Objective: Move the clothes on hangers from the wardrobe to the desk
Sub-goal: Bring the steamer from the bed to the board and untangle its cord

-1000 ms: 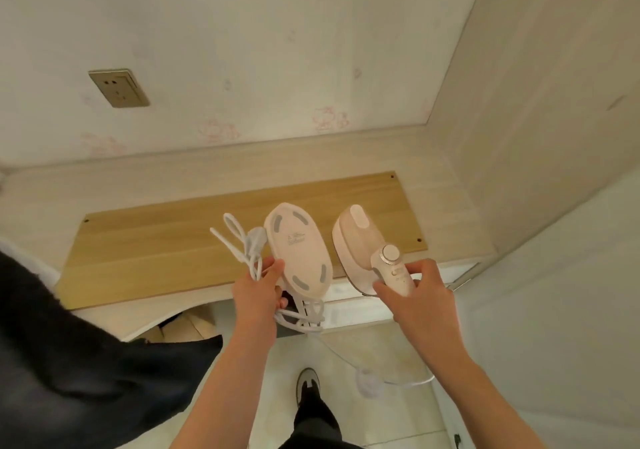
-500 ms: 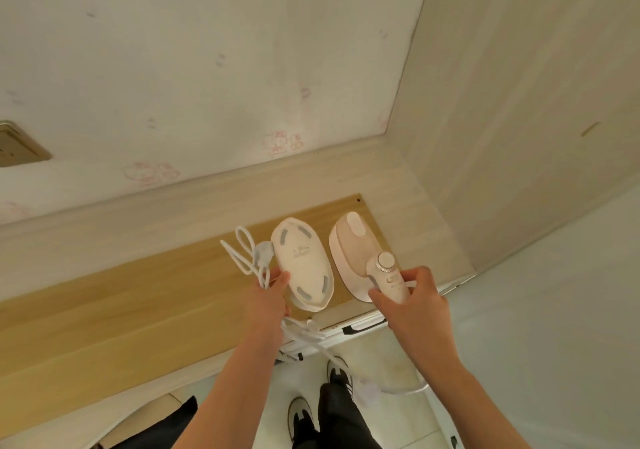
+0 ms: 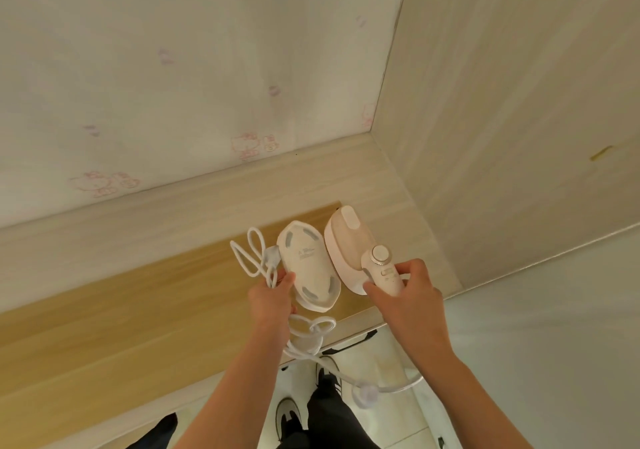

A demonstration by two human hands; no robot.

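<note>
Right hand (image 3: 405, 293) grips the steamer (image 3: 348, 241), left hand (image 3: 272, 298) clutches base (image 3: 308, 268) and, seemingly, cord (image 3: 304, 350); slack loops hanging below the bench (image 3: 121, 317) edge could snag and yank both.

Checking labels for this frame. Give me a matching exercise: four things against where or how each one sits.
Things
1. handheld steamer
2. white oval base
3. white cord
4. tan board

Places or states
A. lies flat on the pale desk
B. gripped by its handle in the right hand
C. bunched in the left hand, loops sticking out above and below it
D. held in the left hand, grey pads facing the camera

Pairs: 1-B, 2-D, 3-C, 4-A
</note>
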